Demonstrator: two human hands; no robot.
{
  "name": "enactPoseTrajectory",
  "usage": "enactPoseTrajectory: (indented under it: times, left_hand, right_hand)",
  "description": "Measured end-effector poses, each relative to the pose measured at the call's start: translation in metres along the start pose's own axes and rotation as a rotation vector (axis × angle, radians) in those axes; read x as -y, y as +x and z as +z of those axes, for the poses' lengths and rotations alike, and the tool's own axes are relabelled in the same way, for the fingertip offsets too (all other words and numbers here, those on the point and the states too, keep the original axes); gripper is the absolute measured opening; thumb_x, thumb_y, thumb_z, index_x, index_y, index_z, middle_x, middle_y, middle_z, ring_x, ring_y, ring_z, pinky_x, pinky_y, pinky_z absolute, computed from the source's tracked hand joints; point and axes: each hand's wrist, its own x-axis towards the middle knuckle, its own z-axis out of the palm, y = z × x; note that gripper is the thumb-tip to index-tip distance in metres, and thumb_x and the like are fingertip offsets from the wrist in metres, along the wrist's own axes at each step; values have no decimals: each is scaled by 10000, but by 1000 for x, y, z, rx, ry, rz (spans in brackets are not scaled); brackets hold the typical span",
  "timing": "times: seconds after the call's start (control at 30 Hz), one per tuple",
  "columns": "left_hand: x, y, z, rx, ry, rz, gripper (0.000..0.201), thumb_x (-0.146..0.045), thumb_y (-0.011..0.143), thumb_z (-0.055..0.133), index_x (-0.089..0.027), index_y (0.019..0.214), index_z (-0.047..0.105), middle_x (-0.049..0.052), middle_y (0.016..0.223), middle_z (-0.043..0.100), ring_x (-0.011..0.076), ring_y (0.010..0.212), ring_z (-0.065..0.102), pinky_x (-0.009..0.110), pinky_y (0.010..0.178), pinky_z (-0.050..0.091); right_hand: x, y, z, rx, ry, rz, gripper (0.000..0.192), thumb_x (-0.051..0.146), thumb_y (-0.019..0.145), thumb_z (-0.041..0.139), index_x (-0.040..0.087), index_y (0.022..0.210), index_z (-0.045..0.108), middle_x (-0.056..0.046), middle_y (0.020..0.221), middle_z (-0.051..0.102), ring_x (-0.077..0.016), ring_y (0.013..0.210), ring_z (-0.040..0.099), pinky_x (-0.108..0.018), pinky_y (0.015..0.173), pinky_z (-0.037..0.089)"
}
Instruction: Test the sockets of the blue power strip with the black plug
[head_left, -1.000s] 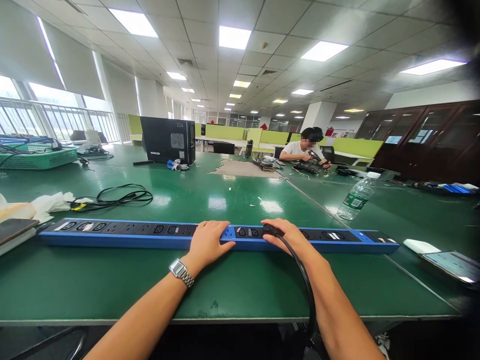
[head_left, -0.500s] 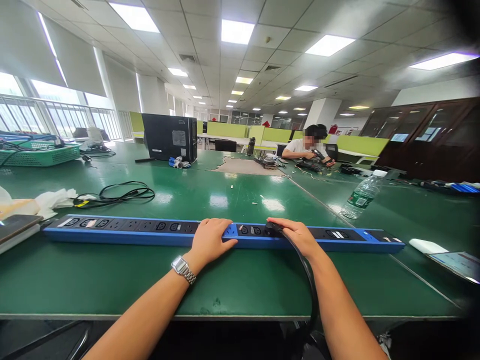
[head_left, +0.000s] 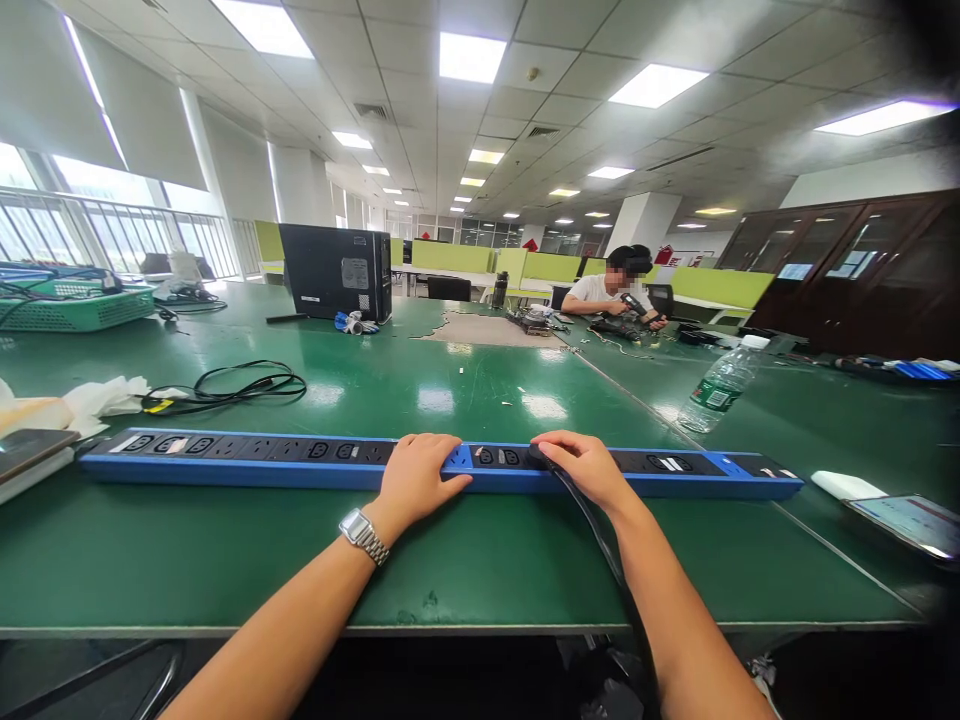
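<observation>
A long blue and black power strip (head_left: 225,472) lies across the green table, its sockets facing up. My left hand (head_left: 420,478) grips the strip left of its middle, fingers over the far edge and thumb along the near side. To the right of it, my right hand (head_left: 589,470) pinches a black plug (head_left: 538,456) at a socket on the strip. Whether the plug is fully seated I cannot tell. From it a thick black cord (head_left: 597,525) runs under my right wrist and down past the table's front edge.
Beyond the strip's right end stands a water bottle (head_left: 721,385), with a phone (head_left: 911,525) nearer. A coiled black cable (head_left: 251,385) and a green basket (head_left: 90,312) lie left. Behind are a black computer case (head_left: 336,275) and a seated person (head_left: 592,295).
My right hand's fingers and thumb have shifted slightly on the plug, and the cord now hangs closer under the wrist. The left hand stays on the strip. The view has moved a little.
</observation>
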Motion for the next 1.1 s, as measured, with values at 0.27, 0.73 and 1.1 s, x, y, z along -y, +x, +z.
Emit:
enactPoseTrajectory:
  times: [0.27,0.73,1.1]
  left_hand:
    - [1,0,-1,6,-11,8,415,-435,811,668,-253,1179,603,36,1207,680,243,1121,599,421,1009,395]
    - [2,0,0,-9,-19,15,419,-423,803,678,-255,1180,608,42,1200,684,254,1116,605,425,998,404]
    - [-6,-3,-1,-63,-100,58,611,-440,816,671,-238,1358,474,76,1211,669,253,1108,599,446,995,399]
  right_hand:
    - [-8,0,-10,41,13,28,336,298,738,513,212,953,756,-48,1015,747,-244,1006,667,-399,943,500]
    - [-4,-3,-8,144,-10,-6,421,402,725,713,243,1114,678,-65,1093,700,-251,981,651,-429,927,499]
    - [21,-7,49,115,-11,-434,352,410,777,722,241,1085,710,-38,884,670,-150,720,592,-290,668,508]
